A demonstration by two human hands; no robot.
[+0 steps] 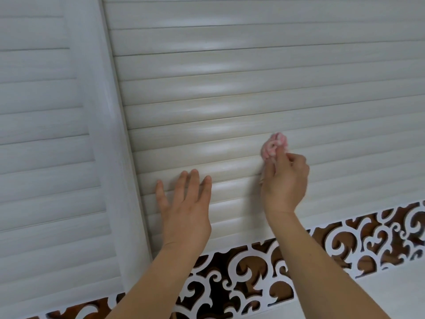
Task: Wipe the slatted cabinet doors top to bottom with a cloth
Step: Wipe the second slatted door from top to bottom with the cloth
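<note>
Now, cloth (274, 145): pinched in right hand (285, 180); wipe along each slat.
Left hand (186, 203): flat-fingered at nine o'clock, steadying door (253, 65).

Left hand (184, 203) flat on slatted door (253, 88), cloth (274, 145) apparently touching slats to its right

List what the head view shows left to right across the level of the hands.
left slatted door → white frame post → left hand, flat on the slats → right hand pinching the pink cloth → bare slats of the right door.
</note>
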